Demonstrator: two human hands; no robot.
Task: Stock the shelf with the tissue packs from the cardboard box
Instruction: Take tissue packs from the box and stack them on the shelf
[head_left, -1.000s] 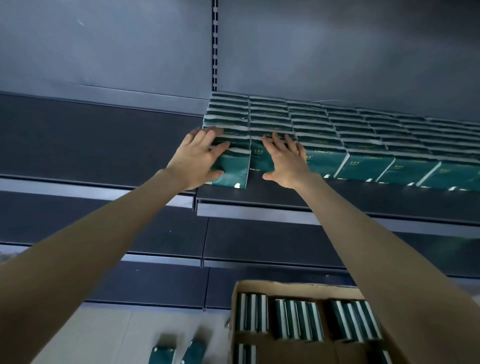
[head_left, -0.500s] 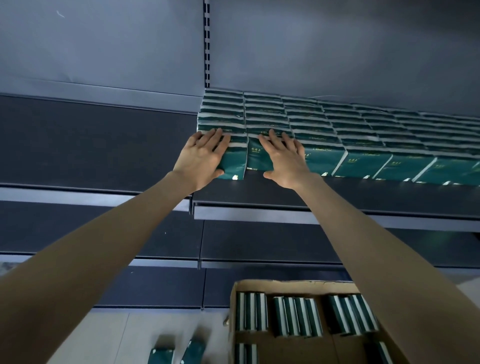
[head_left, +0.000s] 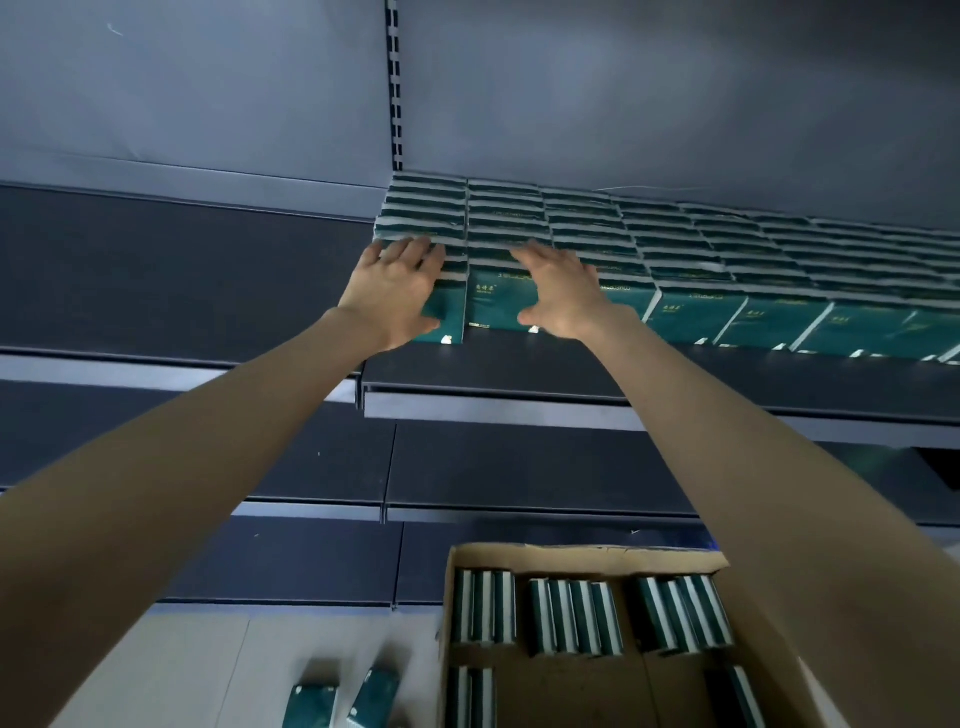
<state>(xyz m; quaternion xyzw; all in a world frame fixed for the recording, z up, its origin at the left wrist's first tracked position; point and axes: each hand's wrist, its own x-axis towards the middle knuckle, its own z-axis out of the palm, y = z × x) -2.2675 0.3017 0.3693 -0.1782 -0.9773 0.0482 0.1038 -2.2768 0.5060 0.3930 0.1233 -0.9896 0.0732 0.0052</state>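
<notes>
1. A long dark grey metal shelf (head_left: 493, 374) was seen high up. Rows of dark green tissue packs with white edges (head_left: 675, 244) were packed on it. The rows were started at a slotted upright post (head_left: 395, 83) and were carried on far to the right.
2. The left hand (head_left: 395, 291) was laid on the front left pack (head_left: 449, 317), the first one in the front row. Its grip was apart. The fingers were held straight over the top of the pack, and the thumb was pressed on the front face. Nothing was clamped.
3. The right hand (head_left: 563, 293) was laid on the next front pack (head_left: 498, 306), just beside the first. Its grip was apart too. The fingers were spread flat and the thumb was stuck out to the left.
4. These two packs were stood upright and were touching each other. They were set a little back from the front edge of the shelf.
5. An open brown cardboard box (head_left: 587, 556) was seen down below. More green packs in the box (head_left: 571, 618) were stood on edge in groups along the far wall.
6. Two loose green packs (head_left: 311, 706) were left on the pale floor (head_left: 182, 665), just to the left of the box.
</notes>
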